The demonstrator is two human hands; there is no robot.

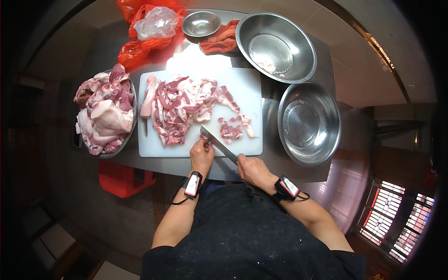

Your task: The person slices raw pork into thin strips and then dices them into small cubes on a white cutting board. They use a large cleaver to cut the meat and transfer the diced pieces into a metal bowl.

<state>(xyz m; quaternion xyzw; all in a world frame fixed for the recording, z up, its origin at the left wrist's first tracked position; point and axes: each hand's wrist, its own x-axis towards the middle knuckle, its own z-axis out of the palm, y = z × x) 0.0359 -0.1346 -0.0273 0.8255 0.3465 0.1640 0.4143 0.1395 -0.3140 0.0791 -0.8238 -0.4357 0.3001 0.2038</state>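
My right hand (254,170) grips the handle of a kitchen knife (220,144), whose blade slants up and left over the front of a white cutting board (250,147). At the board's front edge, my left hand (202,152) has its fingers closed on a small piece of raw meat (203,135), right beside the blade; the fingers partly hide the piece. A large pile of sliced raw meat (178,105) covers the board's left and middle. Small cut meat pieces (231,131) lie right of the blade, near a pale strip of fat (248,126).
A basin heaped with raw meat (105,115) stands left of the board. Two steel basins (301,45) (309,122) are at the right, the farther holding scraps. Behind are a small steel bowl (201,24), an orange cloth (222,38) and red plastic bags (129,52). A red stool (119,180) stands below the table's edge.
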